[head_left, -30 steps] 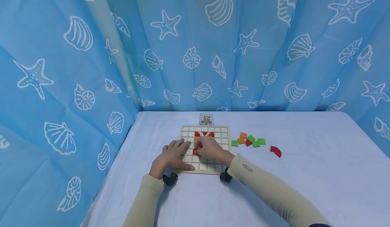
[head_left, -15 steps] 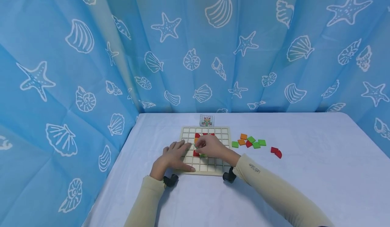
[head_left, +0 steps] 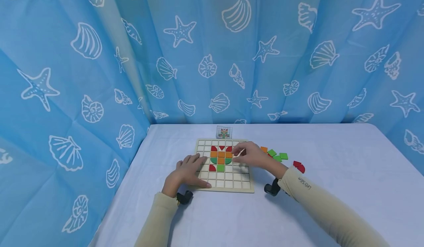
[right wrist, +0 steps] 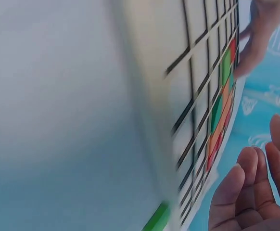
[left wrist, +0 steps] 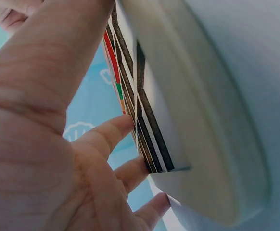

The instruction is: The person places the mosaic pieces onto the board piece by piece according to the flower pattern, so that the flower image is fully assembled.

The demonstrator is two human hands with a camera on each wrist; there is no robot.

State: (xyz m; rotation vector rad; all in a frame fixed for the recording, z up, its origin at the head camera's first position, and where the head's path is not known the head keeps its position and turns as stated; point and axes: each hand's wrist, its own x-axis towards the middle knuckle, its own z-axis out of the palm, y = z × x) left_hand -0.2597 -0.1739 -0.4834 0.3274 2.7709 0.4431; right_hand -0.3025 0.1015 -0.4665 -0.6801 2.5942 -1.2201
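Observation:
My left hand [head_left: 190,171] rests spread on the left side of a pale gridded board [head_left: 236,184]; in the left wrist view its fingertips touch the board's edge. Over the board's right side hovers my right hand [head_left: 254,155], its fingers loosely bent with nothing between them, as the right wrist view also shows. Colored tiles sit in the middle cells: red pieces along the top, an orange row [head_left: 221,154], green rounded pieces beside a central orange tile. Below them are a red rounded tile [head_left: 212,168] and a green square tile [head_left: 220,168].
A small picture card [head_left: 224,132] with a similar colored pattern lies behind the board. Right of the board are loose green tiles [head_left: 283,156], orange tiles [head_left: 264,149] and red tiles [head_left: 299,167], partly behind my right hand. A blue shell-patterned curtain [head_left: 207,48] borders the table.
My right hand has moved right, off the middle of the board, uncovering the tile pattern and the green square tile beside the lower red one. The left hand stays in place.

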